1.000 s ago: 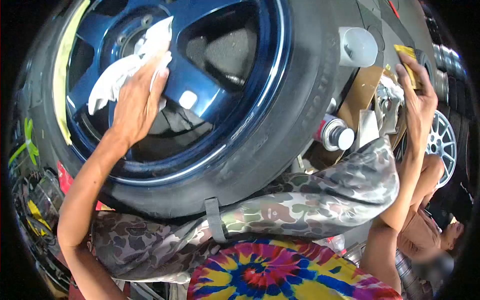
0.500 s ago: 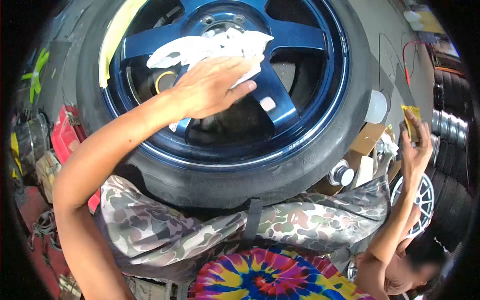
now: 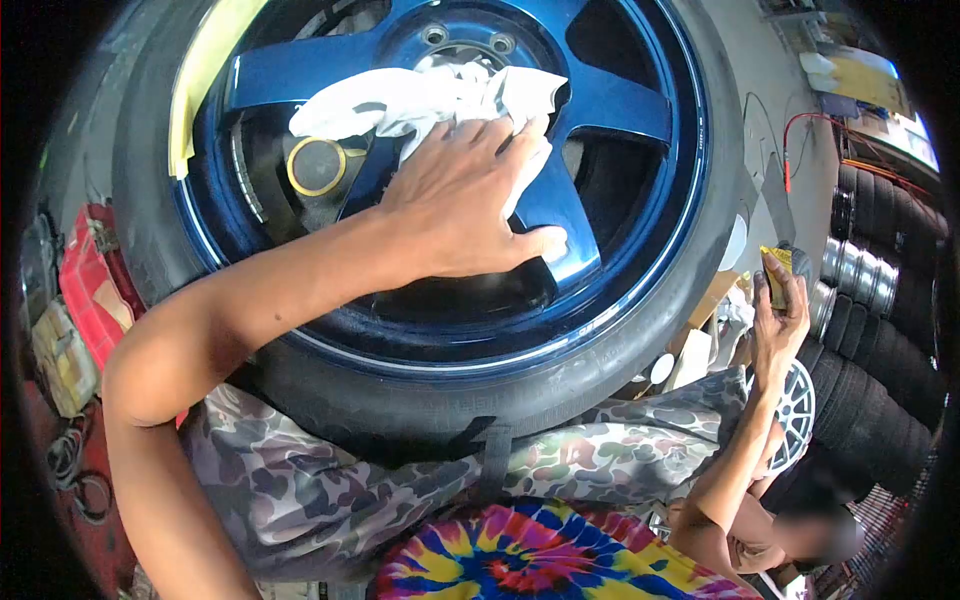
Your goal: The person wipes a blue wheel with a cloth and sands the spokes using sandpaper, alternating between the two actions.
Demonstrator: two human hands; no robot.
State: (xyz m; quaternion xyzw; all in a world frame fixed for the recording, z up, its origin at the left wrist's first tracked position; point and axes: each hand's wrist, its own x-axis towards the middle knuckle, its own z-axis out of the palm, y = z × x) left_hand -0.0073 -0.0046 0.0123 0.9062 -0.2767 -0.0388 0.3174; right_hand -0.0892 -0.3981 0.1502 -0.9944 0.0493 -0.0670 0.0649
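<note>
My left hand [image 3: 465,205] presses a bunched white cloth [image 3: 385,103] onto the blue wheel rim [image 3: 300,75], near its hub. Its fingers curl over the cloth while the thumb rests out on a glossy spoke. A black tire [image 3: 480,405] surrounds the rim, which lies face up before me. Off to the right, away from the wheel, my right hand [image 3: 785,320] is raised, pinching a small yellow piece with dark print [image 3: 777,272] between thumb and fingers.
Yellow tape [image 3: 205,75] runs along the rim's left edge. A tape roll [image 3: 316,167] shows between spokes. Stacked tires [image 3: 870,390] and a white wheel [image 3: 795,415] stand at right, near another person [image 3: 815,530]. A red box [image 3: 90,270] sits at left.
My left hand has shifted slightly right and down, its thumb now on the spoke. The view has turned a little; my right hand still holds the yellow piece, lower and further left in view.
</note>
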